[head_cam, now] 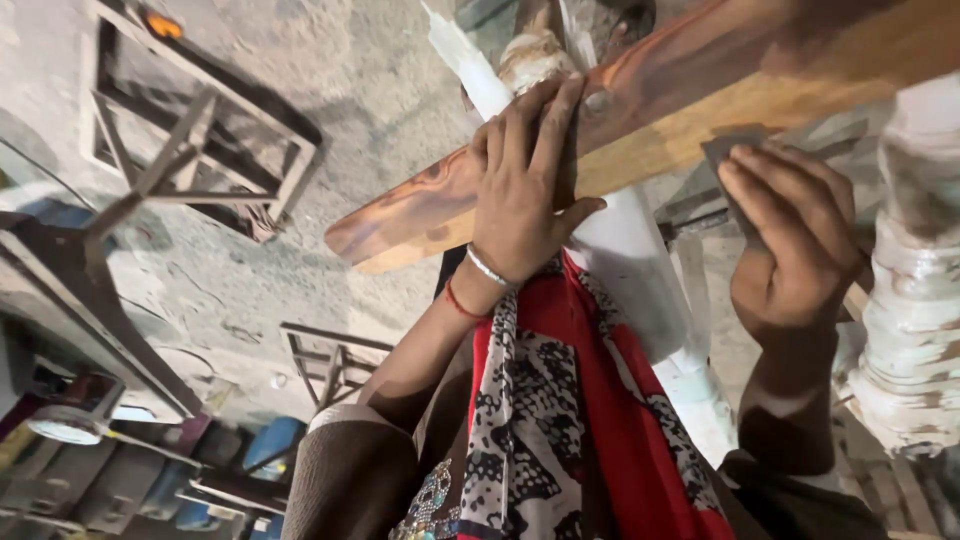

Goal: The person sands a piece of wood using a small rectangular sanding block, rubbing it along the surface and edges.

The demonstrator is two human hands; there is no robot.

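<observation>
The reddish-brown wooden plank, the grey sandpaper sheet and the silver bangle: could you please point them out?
Reddish-brown wooden plank [690, 95], head view, upper face.
Grey sandpaper sheet [722, 152], head view, exposed corner above right hand's fingers.
Silver bangle [487, 268], head view, band on left wrist.

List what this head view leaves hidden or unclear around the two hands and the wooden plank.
- Plank: its right end is cut off by the frame's top right edge; the left hand covers part of it.
- Sanding sheet: mostly hidden under the right hand.
- White turned post: top and bottom cut off at the right edge.
- Items at lower left: dim and blurred.
</observation>
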